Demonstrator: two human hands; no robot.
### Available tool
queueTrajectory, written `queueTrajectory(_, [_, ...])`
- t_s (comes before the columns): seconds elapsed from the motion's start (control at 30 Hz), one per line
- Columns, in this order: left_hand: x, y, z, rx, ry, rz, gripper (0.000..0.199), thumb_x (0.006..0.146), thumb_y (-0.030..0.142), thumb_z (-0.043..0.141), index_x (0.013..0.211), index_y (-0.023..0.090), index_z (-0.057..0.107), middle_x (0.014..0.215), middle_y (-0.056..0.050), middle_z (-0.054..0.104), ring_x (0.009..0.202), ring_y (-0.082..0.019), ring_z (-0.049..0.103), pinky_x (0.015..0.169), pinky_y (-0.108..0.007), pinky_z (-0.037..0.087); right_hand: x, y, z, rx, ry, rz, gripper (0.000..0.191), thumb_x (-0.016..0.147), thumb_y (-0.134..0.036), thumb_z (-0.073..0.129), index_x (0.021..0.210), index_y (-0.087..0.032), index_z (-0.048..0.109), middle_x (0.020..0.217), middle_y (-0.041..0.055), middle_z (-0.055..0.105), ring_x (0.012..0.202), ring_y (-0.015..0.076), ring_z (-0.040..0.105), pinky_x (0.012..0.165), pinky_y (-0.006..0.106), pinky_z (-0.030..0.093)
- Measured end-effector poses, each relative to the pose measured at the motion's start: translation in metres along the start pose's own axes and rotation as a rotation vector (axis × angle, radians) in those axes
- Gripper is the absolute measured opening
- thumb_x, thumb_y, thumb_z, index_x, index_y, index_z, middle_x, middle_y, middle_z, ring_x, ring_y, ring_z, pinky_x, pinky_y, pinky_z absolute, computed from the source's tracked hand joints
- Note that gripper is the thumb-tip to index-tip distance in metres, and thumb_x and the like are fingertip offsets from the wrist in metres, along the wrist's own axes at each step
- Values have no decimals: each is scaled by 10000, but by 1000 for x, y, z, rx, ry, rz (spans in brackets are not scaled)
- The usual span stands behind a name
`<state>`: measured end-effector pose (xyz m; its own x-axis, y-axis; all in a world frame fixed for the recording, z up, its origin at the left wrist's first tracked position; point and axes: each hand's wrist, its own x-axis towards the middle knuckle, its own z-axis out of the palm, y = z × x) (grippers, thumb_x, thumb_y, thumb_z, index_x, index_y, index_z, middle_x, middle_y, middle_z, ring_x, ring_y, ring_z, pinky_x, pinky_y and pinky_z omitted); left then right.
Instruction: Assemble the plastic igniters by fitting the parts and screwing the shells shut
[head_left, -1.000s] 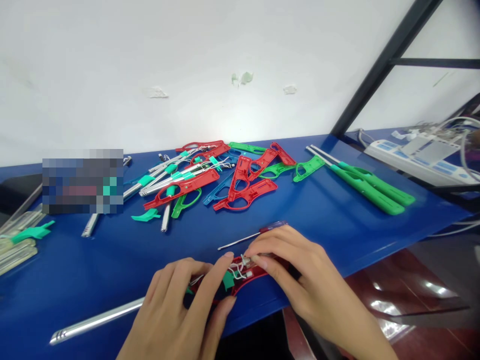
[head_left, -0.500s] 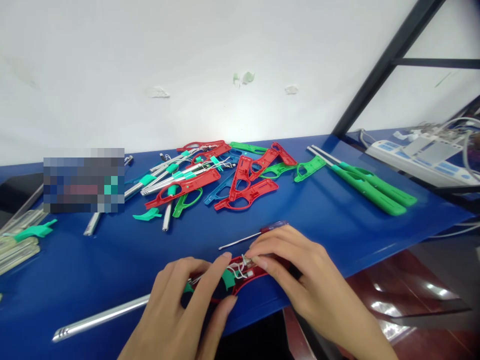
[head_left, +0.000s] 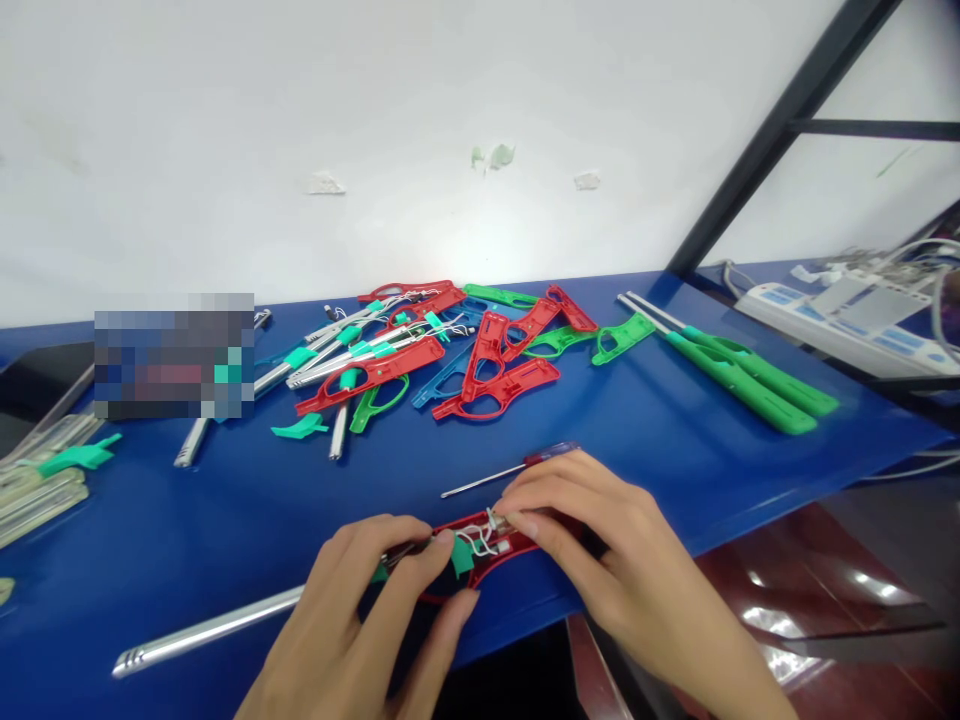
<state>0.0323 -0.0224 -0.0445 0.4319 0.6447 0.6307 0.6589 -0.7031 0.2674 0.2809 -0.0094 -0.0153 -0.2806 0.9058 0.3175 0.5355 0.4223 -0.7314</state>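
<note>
Low on the blue table lies an uncovered red lighter handle half point(head_left: 491, 566), its long metal tube point(head_left: 210, 628) reaching to the left. Inside it I see a green trigger point(head_left: 461, 556) and thin white wires point(head_left: 474, 534). My left hand point(head_left: 367, 600) grips the lighter around its front part, fingers above and thumb at the near edge. At the rear part, my right hand point(head_left: 600, 530) is closed on the lighter, with thumb and fingertips at a small clear part by the wires. That hand covers the handle's end. A screwdriver point(head_left: 551, 456) lies just behind it.
Behind the hands are a pile of red handle shells point(head_left: 517, 385), blue ones and green ones, and metal tubes point(head_left: 339, 430) with wires. Two green lighters point(head_left: 742, 385) lie at right, near a power strip point(head_left: 832, 325). Clear parts point(head_left: 45, 500) sit at far left.
My left index finger and thumb have shifted slightly on the lighter, the index fingertip now lower. My right hand stays at the rear part. The whole view has shifted slightly.
</note>
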Motion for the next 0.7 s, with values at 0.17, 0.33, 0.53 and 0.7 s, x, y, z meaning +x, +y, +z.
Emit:
queueTrajectory(0.17, [-1,-2,0,-13,-3,12,159,1130,144,633,1278,147,692,1285,-78,653,1182,-156,665,1068,-249,532,0,0,0,-2,-1,0,166,1151,-190,660,1105,-333,731,1101,-110,789,1069,125,695,1091,281,470])
queueTrajectory(0.33, [1,-1,0,-20,-5,5,152,1135,151,627,1268,162,699,1272,-75,665,1156,-156,678,1031,-255,557,0,0,0,-2,1,-3,168,1149,-184,658,1097,-323,737,1097,-93,793,1062,133,701,1099,290,477])
queueTrajectory(0.53, [-2,-2,0,-11,16,-6,220,1133,162,618,1317,235,713,1270,-43,719,1108,-176,734,975,-294,624,0,0,1,-21,7,0,159,1146,-191,668,1099,-326,738,1110,-94,808,1069,141,709,1123,309,463])
queueTrajectory(0.7, [-6,-4,-3,-19,-54,-44,232,1175,244,549,1340,270,710,1287,-40,725,1115,-183,759,966,-293,672,0,-1,1,-14,7,21,152,1150,-203,652,1105,-317,743,1102,-60,818,1056,177,714,1074,333,508])
